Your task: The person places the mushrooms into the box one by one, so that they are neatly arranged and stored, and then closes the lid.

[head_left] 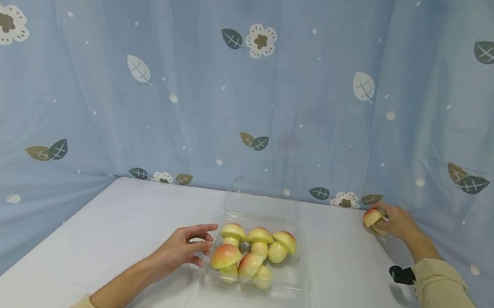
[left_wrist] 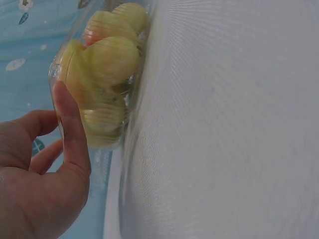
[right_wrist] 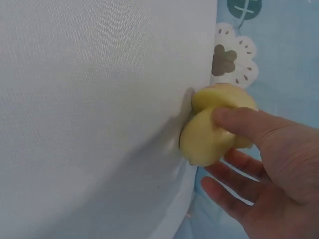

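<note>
A clear plastic container stands mid-table with its see-through lid raised behind it. Inside lie several toy mushrooms, yellow-green with reddish caps, in two rows. At the container's left side my left hand holds its edge; the thumb presses the outer wall and other fingers touch near the rim. Over at the far right corner, my right hand pinches another toy mushroom by its stem, close to the table surface. Whether this mushroom touches the table, I cannot tell.
The white tabletop ends at a blue curtain with leaf and flower prints, which hangs behind and on both sides. Close by the right hand, the table edge meets the curtain. A black device sits at the right wrist.
</note>
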`<state>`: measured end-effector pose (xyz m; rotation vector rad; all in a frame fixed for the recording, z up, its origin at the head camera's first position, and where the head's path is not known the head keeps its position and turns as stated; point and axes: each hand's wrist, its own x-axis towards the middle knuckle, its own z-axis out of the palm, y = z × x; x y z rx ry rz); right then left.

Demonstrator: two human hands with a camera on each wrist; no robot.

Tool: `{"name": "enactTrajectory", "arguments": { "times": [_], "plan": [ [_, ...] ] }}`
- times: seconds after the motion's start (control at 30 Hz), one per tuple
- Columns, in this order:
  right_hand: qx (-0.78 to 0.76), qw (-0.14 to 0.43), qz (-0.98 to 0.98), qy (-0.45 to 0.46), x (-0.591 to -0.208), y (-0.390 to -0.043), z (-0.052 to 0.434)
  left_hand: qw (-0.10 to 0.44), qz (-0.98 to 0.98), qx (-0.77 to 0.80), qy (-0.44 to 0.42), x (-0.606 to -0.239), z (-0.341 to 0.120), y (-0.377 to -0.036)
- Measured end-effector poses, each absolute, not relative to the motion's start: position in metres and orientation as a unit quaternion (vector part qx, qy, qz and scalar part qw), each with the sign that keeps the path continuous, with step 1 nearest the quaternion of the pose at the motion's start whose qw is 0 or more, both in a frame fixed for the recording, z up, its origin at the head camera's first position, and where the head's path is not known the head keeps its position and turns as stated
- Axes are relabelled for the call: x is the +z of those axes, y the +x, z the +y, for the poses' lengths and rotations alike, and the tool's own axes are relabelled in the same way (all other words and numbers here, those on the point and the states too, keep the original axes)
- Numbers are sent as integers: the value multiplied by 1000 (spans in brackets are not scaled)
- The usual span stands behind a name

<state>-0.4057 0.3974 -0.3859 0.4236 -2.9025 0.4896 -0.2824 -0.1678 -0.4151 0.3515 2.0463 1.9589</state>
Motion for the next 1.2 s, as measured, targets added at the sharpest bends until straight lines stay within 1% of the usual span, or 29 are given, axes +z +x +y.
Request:
{"name": "enactTrajectory", "arguments": {
  "times": [0.37, 0.8, 1.03, 1.2],
  "plan": [
    [183, 56, -978, 84, -388, -409, 395, 145, 711, 679, 112, -416, -168, -281],
    [202, 55, -975, 75, -385, -402, 394, 143, 714, 677, 112, -417, -166, -282],
    [240, 52, -967, 62, -391, -405, 397, 145, 713, 676, 113, -416, -167, -282],
    [269, 40, -960, 61, -393, -405, 399, 147, 710, 679, 116, -416, -168, -282]
  ]
}}
